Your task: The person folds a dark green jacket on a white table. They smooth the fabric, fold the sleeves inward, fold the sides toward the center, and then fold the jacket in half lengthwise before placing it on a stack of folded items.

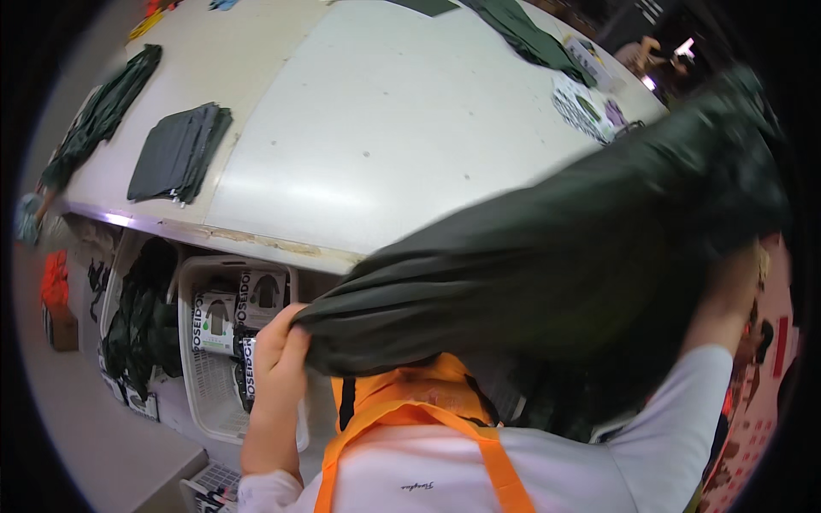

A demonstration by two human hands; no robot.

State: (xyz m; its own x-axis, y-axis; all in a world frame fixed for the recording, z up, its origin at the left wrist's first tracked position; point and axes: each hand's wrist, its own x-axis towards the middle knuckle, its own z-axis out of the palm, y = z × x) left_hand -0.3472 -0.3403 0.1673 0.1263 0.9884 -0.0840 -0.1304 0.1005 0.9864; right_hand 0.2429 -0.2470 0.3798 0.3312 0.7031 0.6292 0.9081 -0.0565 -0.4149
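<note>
A long dark green garment (513, 256) of smooth, slightly shiny cloth is stretched in the air across the front of me, from lower left to upper right. My left hand (282, 342) is closed on its gathered left end, just above the table's near edge. On the right, my right arm reaches up under the raised, blurred end of the cloth. Only the wrist side of my right hand (742, 263) shows; the fingers are hidden behind the garment.
A white table (342, 128) carries a stack of folded dark green garments (175, 154) and more green cloth (107, 111). Beneath its edge stand a white basket (198, 402) of packages and a bin of dark cloth (145, 316). Another person (637, 56) is at the far right.
</note>
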